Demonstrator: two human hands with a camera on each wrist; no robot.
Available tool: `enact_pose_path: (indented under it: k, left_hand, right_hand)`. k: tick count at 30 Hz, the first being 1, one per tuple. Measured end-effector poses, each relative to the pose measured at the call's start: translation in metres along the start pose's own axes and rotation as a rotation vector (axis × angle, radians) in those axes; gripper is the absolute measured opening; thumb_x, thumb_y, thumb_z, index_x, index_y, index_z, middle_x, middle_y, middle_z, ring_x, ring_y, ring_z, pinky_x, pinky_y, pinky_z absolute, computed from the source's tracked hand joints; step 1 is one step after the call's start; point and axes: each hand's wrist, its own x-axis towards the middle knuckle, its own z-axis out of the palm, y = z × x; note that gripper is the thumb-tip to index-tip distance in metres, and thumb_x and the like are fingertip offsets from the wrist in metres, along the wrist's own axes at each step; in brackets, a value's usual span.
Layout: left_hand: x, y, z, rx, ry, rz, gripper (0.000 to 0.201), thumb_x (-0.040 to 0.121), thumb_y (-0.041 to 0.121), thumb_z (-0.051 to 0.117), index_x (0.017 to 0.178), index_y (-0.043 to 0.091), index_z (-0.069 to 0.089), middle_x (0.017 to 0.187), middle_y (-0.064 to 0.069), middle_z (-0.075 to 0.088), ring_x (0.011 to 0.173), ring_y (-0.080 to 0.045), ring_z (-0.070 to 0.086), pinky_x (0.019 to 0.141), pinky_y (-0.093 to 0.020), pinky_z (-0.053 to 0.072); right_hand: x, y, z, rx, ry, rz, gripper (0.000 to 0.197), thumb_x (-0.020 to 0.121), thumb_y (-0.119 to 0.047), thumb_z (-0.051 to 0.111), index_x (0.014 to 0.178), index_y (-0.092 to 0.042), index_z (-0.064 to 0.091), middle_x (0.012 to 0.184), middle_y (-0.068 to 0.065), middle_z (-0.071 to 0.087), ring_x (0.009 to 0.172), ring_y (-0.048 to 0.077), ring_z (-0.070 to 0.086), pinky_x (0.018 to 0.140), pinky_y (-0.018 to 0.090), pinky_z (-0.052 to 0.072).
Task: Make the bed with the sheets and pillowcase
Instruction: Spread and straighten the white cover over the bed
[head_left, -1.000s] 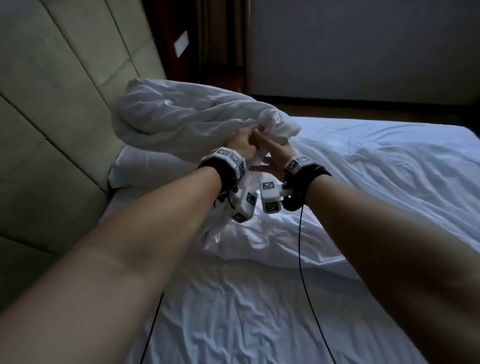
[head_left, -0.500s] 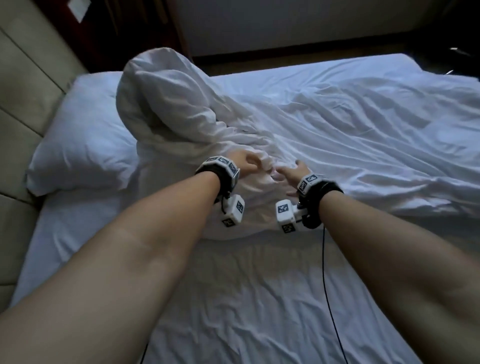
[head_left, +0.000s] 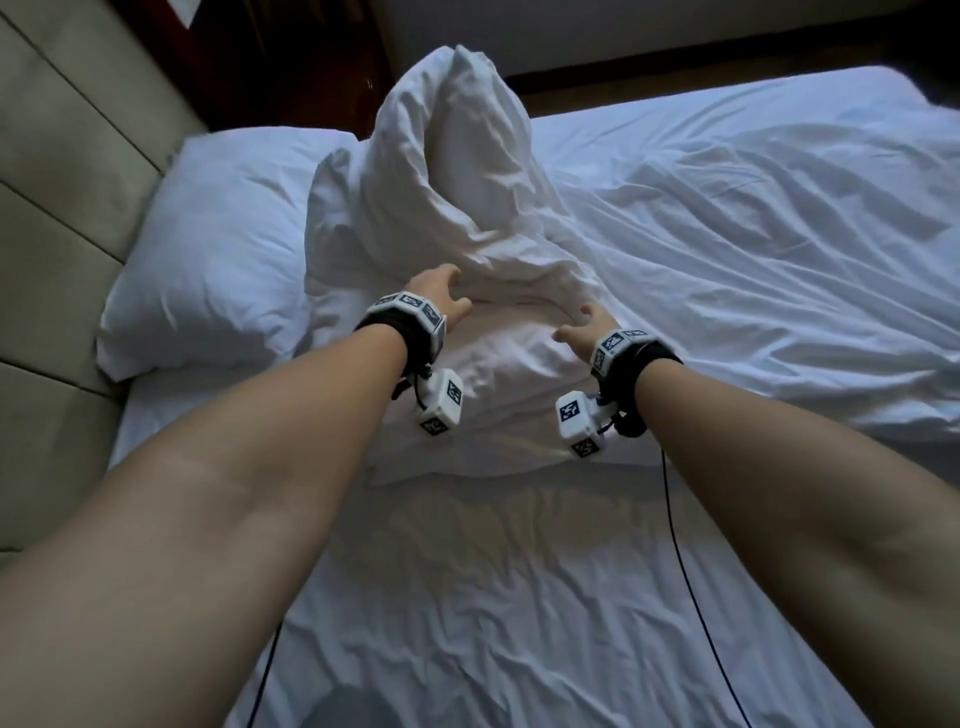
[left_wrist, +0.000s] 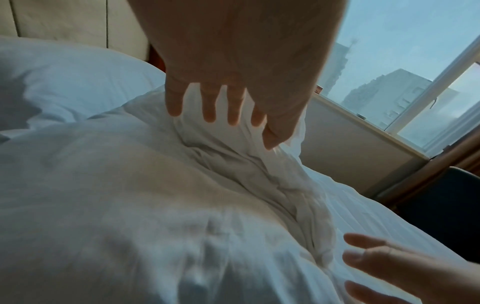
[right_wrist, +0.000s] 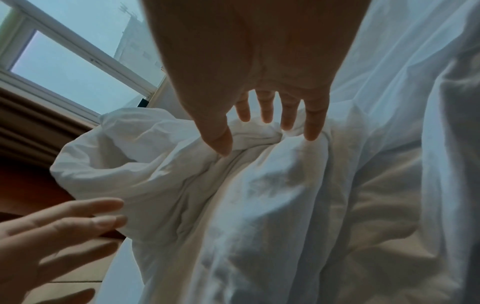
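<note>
Both hands have let go; left hand and right hand fingers spread over the pillow.

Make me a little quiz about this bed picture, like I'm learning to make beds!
1. True or false: the left hand grips the bunched pillow.
2. What lies flat against the headboard? A) a second pillow B) a towel C) a book
3. Fill in: the right hand's fingers are ____, not curled.

Key: 1 false, both hands are open with straight fingers. 2 A. 3 straight.
</note>
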Motion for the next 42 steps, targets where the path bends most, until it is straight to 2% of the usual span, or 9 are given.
enact_pose_path:
  k: [6,11,13,17,21,26,31,38,42]
  left_hand:
    - [0.049,0.01,0.0,0.007,-0.061,-0.025,0.088,0.081,0.058,0.063,0.15,0.043,0.01,0.162,-0.006,0.001,0.145,-0.046,0.005,0.117,-0.055,0.016]
    - [0.14,0.024,0.035,0.013,-0.159,0.124,0.107,0.059,0.087,0.055,0.144,0.059,-0.004,0.161,0.0,-0.014,0.146,-0.044,-0.006,0.117,-0.059,0.009]
    - [0.15,0.026,0.053,0.029,-0.172,0.18,0.121,0.036,0.101,0.046,0.138,0.065,-0.01,0.162,0.001,-0.01,0.146,-0.043,-0.008,0.114,-0.065,0.005]
    - [0.184,0.031,0.099,0.182,-0.26,0.257,0.119,0.061,0.088,0.053,0.144,0.048,-0.023,0.153,0.002,-0.036,0.137,-0.047,-0.032,0.109,-0.07,-0.009]
    - [0.223,0.022,0.128,0.251,-0.31,0.302,0.122,0.046,0.099,0.04,0.135,0.053,-0.031,0.155,0.003,-0.032,0.139,-0.047,-0.027,0.107,-0.072,-0.005]
    - [0.22,0.006,0.143,0.323,-0.352,0.333,0.11,0.075,0.075,0.053,0.141,0.044,-0.03,0.155,-0.001,-0.032,0.138,-0.052,-0.024,0.111,-0.067,-0.008]
    - [0.198,0.007,0.133,0.301,-0.328,0.369,0.103,0.073,0.082,0.037,0.149,0.037,-0.016,0.159,-0.001,-0.02,0.143,-0.042,-0.021,0.115,-0.059,-0.009]
    - [0.167,0.009,0.118,0.149,-0.331,0.287,0.12,0.061,0.079,0.059,0.148,0.039,-0.013,0.158,0.007,-0.009,0.145,-0.036,-0.014,0.118,-0.053,-0.006]
    - [0.127,0.015,0.102,0.144,-0.308,0.242,0.124,0.061,0.079,0.061,0.15,0.033,-0.012,0.156,0.013,-0.006,0.144,-0.037,-0.006,0.118,-0.054,0.003]
  right_hand:
    - [-0.027,-0.017,-0.017,-0.064,0.065,0.022,0.091,0.072,-0.046,0.074,0.147,-0.018,0.033,0.147,0.01,0.042,0.131,0.031,0.044,0.108,0.044,0.038]
    - [0.021,-0.015,-0.014,-0.213,0.148,0.16,0.111,0.066,-0.075,0.063,0.151,-0.021,0.019,0.156,0.012,0.022,0.143,0.036,0.019,0.115,0.051,0.021]
    - [0.026,-0.012,-0.015,-0.161,0.131,0.153,0.122,0.057,-0.081,0.065,0.152,-0.022,0.014,0.155,0.012,0.021,0.142,0.037,0.02,0.115,0.052,0.022]
    - [0.088,0.022,0.01,0.017,0.141,0.211,0.14,0.02,-0.083,0.077,0.141,-0.029,0.032,0.135,0.001,0.051,0.121,0.026,0.052,0.104,0.044,0.043]
    - [0.106,0.028,0.023,0.02,0.053,0.249,0.142,0.023,-0.073,0.084,0.147,-0.032,0.029,0.139,-0.003,0.051,0.12,0.023,0.054,0.103,0.041,0.045]
    - [0.083,-0.002,0.017,-0.116,-0.091,0.309,0.085,0.056,-0.057,0.085,0.129,-0.025,0.055,0.118,-0.001,0.06,0.095,0.022,0.054,0.081,0.028,0.04]
    - [0.08,-0.001,0.027,-0.09,-0.152,0.236,0.111,0.034,-0.059,0.086,0.136,-0.033,0.049,0.126,-0.005,0.06,0.108,0.023,0.058,0.093,0.034,0.045]
    - [0.043,-0.007,0.003,-0.01,-0.258,0.212,0.061,0.057,-0.031,0.09,0.112,-0.03,0.063,0.103,-0.001,0.071,0.089,0.022,0.066,0.079,0.032,0.052]
    - [0.013,0.001,-0.001,0.006,-0.276,0.225,0.064,0.047,-0.038,0.092,0.105,-0.021,0.071,0.092,0.004,0.075,0.084,0.029,0.071,0.079,0.04,0.058]
